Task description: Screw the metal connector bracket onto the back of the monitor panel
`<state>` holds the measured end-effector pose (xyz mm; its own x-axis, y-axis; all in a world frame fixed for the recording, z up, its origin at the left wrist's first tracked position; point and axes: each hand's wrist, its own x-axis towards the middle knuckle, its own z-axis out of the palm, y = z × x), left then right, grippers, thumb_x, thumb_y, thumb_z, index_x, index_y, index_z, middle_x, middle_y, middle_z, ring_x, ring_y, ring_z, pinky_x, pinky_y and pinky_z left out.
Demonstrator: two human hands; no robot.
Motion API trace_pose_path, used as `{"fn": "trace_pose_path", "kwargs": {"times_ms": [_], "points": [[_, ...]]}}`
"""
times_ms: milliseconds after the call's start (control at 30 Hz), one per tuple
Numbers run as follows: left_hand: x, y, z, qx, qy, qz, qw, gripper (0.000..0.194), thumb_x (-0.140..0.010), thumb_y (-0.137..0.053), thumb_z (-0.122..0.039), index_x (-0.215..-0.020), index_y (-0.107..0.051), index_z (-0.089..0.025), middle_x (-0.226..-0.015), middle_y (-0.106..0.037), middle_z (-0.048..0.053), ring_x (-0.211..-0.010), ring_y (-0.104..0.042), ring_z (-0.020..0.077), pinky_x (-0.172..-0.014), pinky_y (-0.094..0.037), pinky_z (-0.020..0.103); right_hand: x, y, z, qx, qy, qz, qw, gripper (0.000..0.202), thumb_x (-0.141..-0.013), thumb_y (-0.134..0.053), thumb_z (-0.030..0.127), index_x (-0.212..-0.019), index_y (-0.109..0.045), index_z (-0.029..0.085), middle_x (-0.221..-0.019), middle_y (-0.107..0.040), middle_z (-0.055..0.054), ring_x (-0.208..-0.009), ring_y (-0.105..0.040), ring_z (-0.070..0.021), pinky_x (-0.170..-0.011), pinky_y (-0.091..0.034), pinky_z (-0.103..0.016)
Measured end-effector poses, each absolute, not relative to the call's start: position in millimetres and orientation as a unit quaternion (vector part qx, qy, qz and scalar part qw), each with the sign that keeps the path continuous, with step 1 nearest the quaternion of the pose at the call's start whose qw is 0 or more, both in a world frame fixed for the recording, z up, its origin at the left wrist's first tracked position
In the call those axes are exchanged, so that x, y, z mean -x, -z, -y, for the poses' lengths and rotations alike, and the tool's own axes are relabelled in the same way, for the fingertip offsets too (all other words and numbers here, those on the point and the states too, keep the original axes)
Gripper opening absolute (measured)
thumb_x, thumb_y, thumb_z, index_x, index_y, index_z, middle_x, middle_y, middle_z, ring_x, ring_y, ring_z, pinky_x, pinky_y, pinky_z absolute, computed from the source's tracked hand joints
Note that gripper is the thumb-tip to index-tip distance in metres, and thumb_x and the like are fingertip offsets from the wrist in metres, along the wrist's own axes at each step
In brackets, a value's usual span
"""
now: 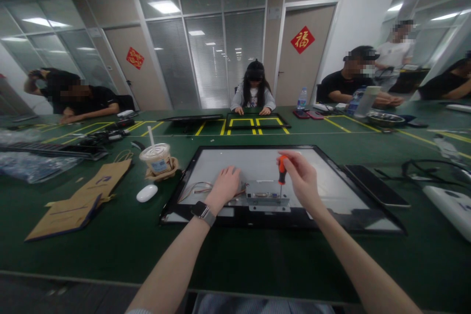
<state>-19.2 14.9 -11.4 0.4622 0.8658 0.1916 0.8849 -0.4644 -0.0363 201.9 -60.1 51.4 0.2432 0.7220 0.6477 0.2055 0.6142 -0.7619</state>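
Note:
A flat display panel with a black frame lies back side up before me. On its near half sits a metal bracket with video ports along it. My right hand is closed around the top of an orange and black screwdriver. The screwdriver stands upright, its shaft pointing down at the bracket's right part; the tip's contact cannot be made out. My left hand, a watch on its wrist, rests on the panel left of the bracket, fingers stretched out. Thin cables run beside and partly beneath it.
Left of the panel are a drink cup in a carrier, a white mouse and a paper bag. A phone and a white device lie right. Across the green table, a person touches a black frame.

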Motion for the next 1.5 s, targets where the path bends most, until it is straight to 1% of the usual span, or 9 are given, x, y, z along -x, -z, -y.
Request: {"fn": "trace_pose_path", "kwargs": {"times_ms": [133, 300, 467, 567, 733, 933, 1167, 1333, 1500], "points": [[19.0, 10.4, -14.5, 0.854, 0.074, 0.511, 0.063, 0.04, -0.103, -0.036, -0.017, -0.14, -0.051, -0.013, -0.146, -0.055, 0.019, -0.13, -0.056, 0.028, -0.11, -0.042, 0.041, -200.8, -51.7, 61.3, 0.382, -0.208, 0.573, 0.695, 0.022, -0.096, -0.056, 0.042, -0.096, -0.07, 0.024, -0.08, -0.07, -0.004, -0.076, -0.066, -0.0202, -0.071, -0.054, -0.036], [18.2, 7.9, -13.1, 0.852, 0.07, 0.515, 0.06, 0.039, -0.103, -0.038, -0.015, -0.139, -0.052, -0.015, -0.145, -0.055, 0.018, -0.13, -0.056, 0.0268, -0.109, -0.042, 0.04, -204.4, -53.3, 60.6, 0.396, -0.208, 0.571, 0.688, 0.019, -0.089, -0.068, 0.042, -0.086, -0.068, 0.023, -0.072, -0.062, 0.0, -0.064, -0.059, -0.0175, -0.059, -0.05, -0.032], [18.8, 11.9, -15.6, 0.854, 0.066, 0.512, 0.067, 0.04, -0.103, -0.038, -0.016, -0.141, -0.051, -0.012, -0.147, -0.054, 0.019, -0.133, -0.055, 0.0281, -0.112, -0.041, 0.042, -205.5, -53.5, 58.2, 0.386, -0.213, 0.563, 0.699, 0.023, -0.095, -0.059, 0.043, -0.096, -0.07, 0.023, -0.078, -0.067, -0.003, -0.071, -0.064, -0.0186, -0.064, -0.053, -0.033], [19.5, 13.5, -16.4, 0.856, 0.066, 0.508, 0.071, 0.041, -0.103, -0.038, -0.015, -0.142, -0.051, -0.012, -0.147, -0.053, 0.02, -0.133, -0.055, 0.0282, -0.112, -0.042, 0.042, -204.4, -53.6, 58.0, 0.373, -0.226, 0.561, 0.704, 0.024, -0.096, -0.056, 0.043, -0.09, -0.068, 0.023, -0.079, -0.067, -0.003, -0.07, -0.063, -0.0179, -0.064, -0.052, -0.033], [19.9, 11.0, -14.4, 0.855, 0.073, 0.51, 0.067, 0.041, -0.103, -0.038, -0.015, -0.141, -0.051, -0.012, -0.146, -0.054, 0.019, -0.131, -0.056, 0.0283, -0.112, -0.042, 0.042, -206.0, -54.2, 58.9, 0.397, -0.197, 0.559, 0.701, 0.02, -0.087, -0.069, 0.042, -0.081, -0.068, 0.023, -0.073, -0.062, -0.002, -0.066, -0.057, -0.0171, -0.057, -0.048, -0.031], [20.3, 11.6, -15.9, 0.859, 0.072, 0.502, 0.071, 0.04, -0.102, -0.038, -0.015, -0.14, -0.051, -0.013, -0.146, -0.054, 0.02, -0.132, -0.055, 0.0282, -0.11, -0.043, 0.043, -207.3, -53.7, 58.0, 0.399, -0.197, 0.561, 0.698, 0.025, -0.093, -0.06, 0.046, -0.096, -0.071, 0.024, -0.078, -0.068, -0.003, -0.072, -0.064, -0.0193, -0.063, -0.053, -0.034], [19.3, 8.7, -13.7, 0.853, 0.072, 0.514, 0.055, 0.04, -0.104, -0.035, -0.017, -0.141, -0.052, -0.013, -0.147, -0.054, 0.019, -0.132, -0.056, 0.0282, -0.111, -0.042, 0.043, -205.5, -53.6, 59.2, 0.401, -0.172, 0.601, 0.67, 0.02, -0.093, -0.058, 0.037, -0.09, -0.073, 0.025, -0.082, -0.068, -0.003, -0.078, -0.064, -0.0206, -0.071, -0.052, -0.036], [19.4, 8.8, -13.0, 0.857, 0.08, 0.506, 0.061, 0.039, -0.103, -0.039, -0.015, -0.139, -0.053, -0.014, -0.145, -0.055, 0.02, -0.131, -0.057, 0.0283, -0.111, -0.043, 0.044, -207.2, -52.5, 60.4, 0.407, -0.086, 0.667, 0.618, 0.024, -0.094, -0.057, 0.033, -0.111, -0.073, 0.027, -0.09, -0.07, -0.003, -0.084, -0.063, -0.0225, -0.081, -0.051, -0.041], [19.2, 9.1, -13.3, 0.86, 0.078, 0.499, 0.071, 0.039, -0.101, -0.04, -0.013, -0.138, -0.053, -0.013, -0.144, -0.055, 0.021, -0.132, -0.056, 0.0284, -0.11, -0.044, 0.044, -205.9, -52.4, 64.6, 0.416, -0.025, 0.597, 0.686, 0.025, -0.095, -0.058, 0.032, -0.116, -0.07, 0.024, -0.086, -0.067, -0.004, -0.078, -0.065, -0.0206, -0.074, -0.054, -0.038]]}}
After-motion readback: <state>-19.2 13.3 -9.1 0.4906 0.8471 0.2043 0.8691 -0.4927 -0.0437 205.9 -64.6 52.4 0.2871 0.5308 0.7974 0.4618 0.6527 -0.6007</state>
